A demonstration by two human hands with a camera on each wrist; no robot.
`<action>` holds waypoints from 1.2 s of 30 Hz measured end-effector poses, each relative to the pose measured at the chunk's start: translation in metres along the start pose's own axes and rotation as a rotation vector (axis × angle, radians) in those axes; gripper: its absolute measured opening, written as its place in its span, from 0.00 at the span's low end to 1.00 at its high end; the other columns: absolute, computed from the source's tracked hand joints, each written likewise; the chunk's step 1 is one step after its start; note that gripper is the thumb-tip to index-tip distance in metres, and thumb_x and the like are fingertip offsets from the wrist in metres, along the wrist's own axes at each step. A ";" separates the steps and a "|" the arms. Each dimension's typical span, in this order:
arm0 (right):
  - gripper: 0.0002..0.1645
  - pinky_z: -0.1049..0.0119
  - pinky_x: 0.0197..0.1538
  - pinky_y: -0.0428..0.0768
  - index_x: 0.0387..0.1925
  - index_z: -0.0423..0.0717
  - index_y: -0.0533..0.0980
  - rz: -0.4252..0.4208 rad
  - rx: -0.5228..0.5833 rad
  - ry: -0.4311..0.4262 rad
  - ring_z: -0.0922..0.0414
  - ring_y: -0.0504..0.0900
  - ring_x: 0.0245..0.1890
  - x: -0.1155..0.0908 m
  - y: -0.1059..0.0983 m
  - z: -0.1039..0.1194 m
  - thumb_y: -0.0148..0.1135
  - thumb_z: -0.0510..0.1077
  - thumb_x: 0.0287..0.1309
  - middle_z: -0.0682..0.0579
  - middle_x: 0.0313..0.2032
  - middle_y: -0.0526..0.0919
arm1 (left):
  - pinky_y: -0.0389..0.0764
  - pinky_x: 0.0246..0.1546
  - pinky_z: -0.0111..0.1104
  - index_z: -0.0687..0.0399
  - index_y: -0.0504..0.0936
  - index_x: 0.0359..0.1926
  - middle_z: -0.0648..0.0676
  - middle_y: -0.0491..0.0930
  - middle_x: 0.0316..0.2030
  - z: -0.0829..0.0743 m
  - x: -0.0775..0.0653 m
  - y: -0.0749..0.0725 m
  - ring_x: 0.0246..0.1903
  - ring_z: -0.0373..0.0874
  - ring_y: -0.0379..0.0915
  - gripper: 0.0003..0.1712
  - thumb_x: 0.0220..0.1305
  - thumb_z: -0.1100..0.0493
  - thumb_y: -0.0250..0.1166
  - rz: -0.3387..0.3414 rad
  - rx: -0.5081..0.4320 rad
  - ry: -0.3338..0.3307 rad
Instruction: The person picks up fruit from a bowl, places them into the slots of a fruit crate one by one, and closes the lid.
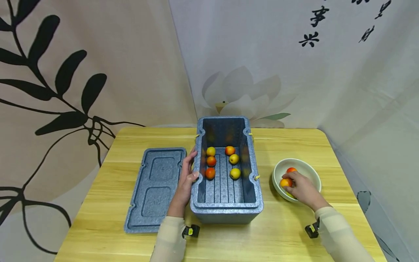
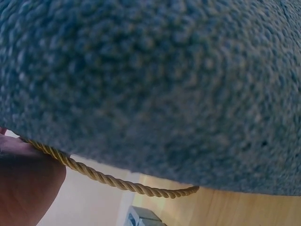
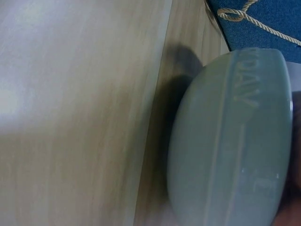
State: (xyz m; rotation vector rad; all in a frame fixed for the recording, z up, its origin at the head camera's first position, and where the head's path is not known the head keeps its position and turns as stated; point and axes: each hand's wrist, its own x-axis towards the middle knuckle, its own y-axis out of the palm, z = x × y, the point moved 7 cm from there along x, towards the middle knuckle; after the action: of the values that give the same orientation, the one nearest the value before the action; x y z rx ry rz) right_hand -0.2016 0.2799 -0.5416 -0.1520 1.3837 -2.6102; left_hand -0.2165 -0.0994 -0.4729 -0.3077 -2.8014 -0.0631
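A grey-blue foam box [image 1: 226, 210] stands lidless, with several small round red-orange fruits [image 1: 210, 173] and yellow fruits [image 1: 235, 173] on its ribbed floor. My left hand [image 1: 186, 180] rests along the box's left side, its thumb at the rim; the box wall fills most of the left wrist view. To the right, my right hand [image 1: 302, 189] reaches into a pale green-white bowl [image 1: 312, 171] and pinches a small orange-coloured fruit [image 1: 286, 182]. Another red-orange fruit [image 1: 291, 170] lies behind it, and a yellow-green one [image 1: 290, 195] is partly hidden underneath.
The foam lid [image 1: 157, 189] lies flat on the wooden table [image 1: 278, 233], left of the box. Twisted gold cord [image 2: 117, 182] hangs at the box's side. Patterned cloth [image 1: 147, 65] backs the table. Black wrist cameras are strapped to both wrists.
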 end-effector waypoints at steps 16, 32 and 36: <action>0.21 0.47 0.47 0.76 0.49 0.35 0.78 0.016 0.006 0.004 0.44 0.80 0.43 -0.001 0.001 0.001 0.70 0.35 0.51 0.40 0.47 0.80 | 0.45 0.62 0.65 0.56 0.55 0.73 0.54 0.44 0.76 0.000 -0.001 0.001 0.73 0.53 0.36 0.37 0.62 0.56 0.47 0.008 0.001 0.005; 0.21 0.50 0.44 0.75 0.50 0.38 0.78 -0.026 -0.003 -0.057 0.49 0.77 0.39 0.003 -0.011 0.014 0.71 0.36 0.53 0.44 0.46 0.79 | 0.44 0.63 0.64 0.57 0.55 0.73 0.54 0.44 0.76 0.002 0.000 0.001 0.73 0.53 0.36 0.37 0.62 0.55 0.48 0.003 -0.016 0.002; 0.22 0.46 0.46 0.76 0.52 0.36 0.77 -0.015 0.026 -0.057 0.45 0.78 0.43 0.004 -0.015 0.018 0.69 0.36 0.55 0.41 0.48 0.78 | 0.44 0.62 0.64 0.58 0.55 0.73 0.55 0.44 0.76 0.001 0.000 0.001 0.74 0.53 0.35 0.37 0.62 0.56 0.48 0.002 -0.022 0.008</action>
State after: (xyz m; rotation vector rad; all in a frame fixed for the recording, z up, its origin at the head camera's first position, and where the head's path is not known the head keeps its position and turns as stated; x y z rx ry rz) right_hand -0.2044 0.2724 -0.5188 -0.2330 1.3344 -2.6134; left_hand -0.2167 -0.0987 -0.4740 -0.3143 -2.7939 -0.0944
